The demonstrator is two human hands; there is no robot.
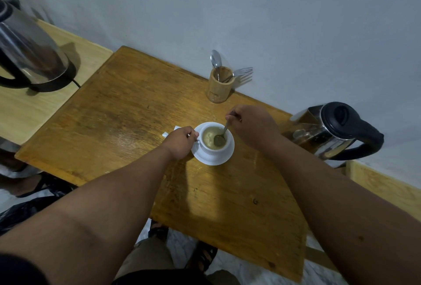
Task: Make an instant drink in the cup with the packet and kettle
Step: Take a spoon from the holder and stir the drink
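Nearest you, both bare forearms reach forward over the wooden table (136, 107). Your left hand (180, 142) sits at 9 o'clock of the white cup (214, 146), its grip pinched on the cup's handle. The cup stands on a white saucer (206, 158) near the table's middle and holds a pale, cloudy greenish drink. Your right hand (252, 126), at 2 o'clock of the cup, has its grip closed on the handle of a spoon (222, 135) whose bowl is dipped in the drink. Torn white packet (169, 131) pieces lie flat on the table just behind your left hand, at 10 o'clock of the saucer. At 3 o'clock of the cup stands 1 steel kettle (330, 133) with a black lid and handle. Farther off, at 12 o'clock, a wooden holder (219, 86) by the wall carries 1 spoon and 1 fork. At far 10 o'clock, a second kettle (32, 52) rests on a paler surface.
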